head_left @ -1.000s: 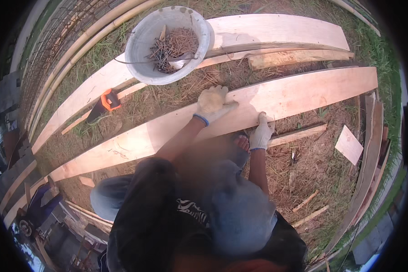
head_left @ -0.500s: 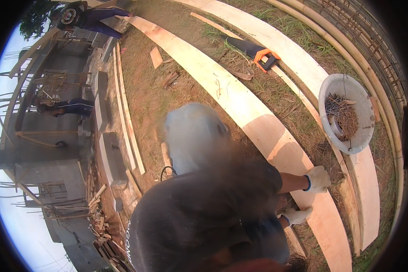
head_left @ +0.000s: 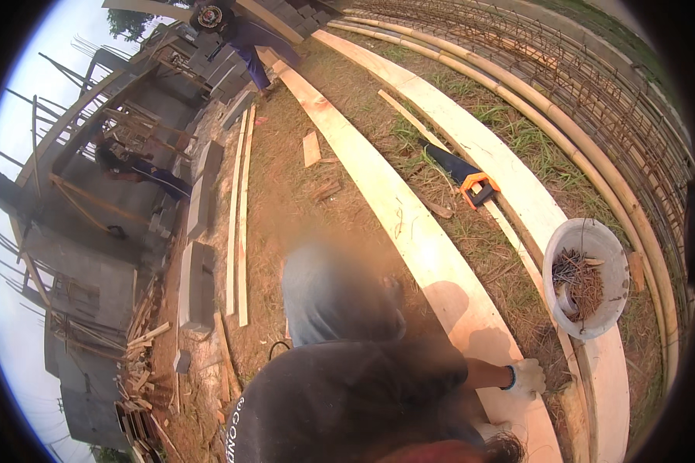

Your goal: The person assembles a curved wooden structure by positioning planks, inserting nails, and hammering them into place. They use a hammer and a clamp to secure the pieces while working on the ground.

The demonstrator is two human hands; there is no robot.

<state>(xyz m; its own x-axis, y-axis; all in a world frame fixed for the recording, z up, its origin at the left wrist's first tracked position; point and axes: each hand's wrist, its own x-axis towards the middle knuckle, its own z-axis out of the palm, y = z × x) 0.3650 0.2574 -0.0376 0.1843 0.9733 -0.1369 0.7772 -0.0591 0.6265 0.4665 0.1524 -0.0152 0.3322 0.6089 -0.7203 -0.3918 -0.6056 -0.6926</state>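
Note:
Neither of my own hands is in the picture. Close by at the bottom, another person in a dark shirt (head_left: 324, 393) bends low, with a blurred grey-blue trouser leg (head_left: 324, 297) beside the shirt. From that person's sleeve an arm reaches right, and its hand in a pale work glove (head_left: 527, 377) is at the right edge of a long light wooden plank (head_left: 409, 224). Just below, the other gloved hand is mostly hidden. Right of the plank, a handsaw (head_left: 452, 167) with an orange and black handle rests on a thin strip. A pale bucket (head_left: 610, 316) holds many nails.
A second wide board (head_left: 455, 116), bamboo poles (head_left: 548, 139) and rusty rebar cages (head_left: 594, 92) run along the right. Two narrow strips (head_left: 244, 224) and grey blocks (head_left: 198, 282) lie left. Another person (head_left: 243, 46) stands at the far plank end, and one (head_left: 143, 166) by the grey wall.
The view has turned and shifted, so the far people, saw and bucket sit lower in the picture. The nearby person's upper glove remains by the plank's edge; the lower one is now mostly covered.

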